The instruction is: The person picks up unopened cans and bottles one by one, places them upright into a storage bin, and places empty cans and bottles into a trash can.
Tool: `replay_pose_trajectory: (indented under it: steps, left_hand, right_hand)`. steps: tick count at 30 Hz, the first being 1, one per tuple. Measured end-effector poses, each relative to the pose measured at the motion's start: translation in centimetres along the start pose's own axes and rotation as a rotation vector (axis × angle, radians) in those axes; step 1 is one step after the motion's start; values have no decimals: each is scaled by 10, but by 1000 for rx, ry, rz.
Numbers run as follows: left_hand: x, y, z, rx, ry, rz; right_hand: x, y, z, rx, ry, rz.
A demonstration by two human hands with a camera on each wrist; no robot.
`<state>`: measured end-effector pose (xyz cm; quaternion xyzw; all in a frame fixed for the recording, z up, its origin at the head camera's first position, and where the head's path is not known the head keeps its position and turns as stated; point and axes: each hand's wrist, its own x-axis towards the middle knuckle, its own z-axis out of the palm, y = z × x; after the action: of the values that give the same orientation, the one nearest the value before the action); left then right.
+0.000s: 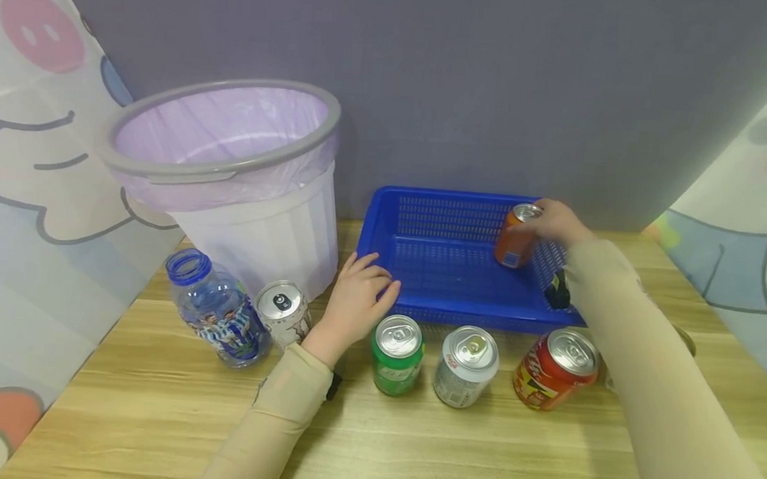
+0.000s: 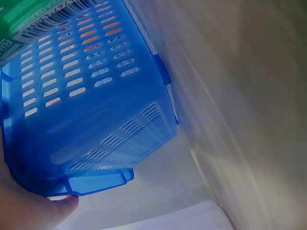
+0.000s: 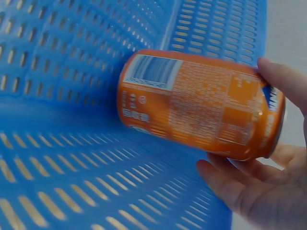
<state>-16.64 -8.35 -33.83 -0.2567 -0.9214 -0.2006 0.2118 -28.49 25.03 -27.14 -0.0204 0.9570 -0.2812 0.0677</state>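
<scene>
My right hand (image 1: 558, 223) grips an orange soda can (image 3: 192, 103) near its top, thumb on one side and fingers on the other. The can stands nearly upright inside the blue basket (image 1: 446, 279), toward the back right. At the basket's front left corner, my left hand (image 1: 357, 303) rests on the rim with fingers loosely spread. In the left wrist view, one of its digits (image 2: 64, 206) touches the rim. Just below that hand stands a green can (image 1: 397, 356). Beside it are a silver-white can (image 1: 466, 367) and a red can (image 1: 555, 369).
A white bin (image 1: 260, 226) with a purple liner stands at the left. Before it are a clear plastic bottle (image 1: 220, 314) with a blue neck and a whitish can (image 1: 283, 312). Another can lies partly hidden behind my right forearm. A grey panel (image 1: 463, 84) closes off the back.
</scene>
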Motion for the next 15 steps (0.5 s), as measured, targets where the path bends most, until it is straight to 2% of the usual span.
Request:
replay_pose_trajectory:
  steps: [4, 10, 15]
  left_hand:
    - [0, 1, 1, 2, -7, 2]
    - [1, 2, 0, -5, -2, 2]
    - [1, 1, 1, 0, 2, 8]
  right_hand:
    - [-1, -2, -7, -34, -1, 7]
    - [-3, -10, -18, -15, -3, 13]
    - [-5, -17, -25, -55, 18, 5]
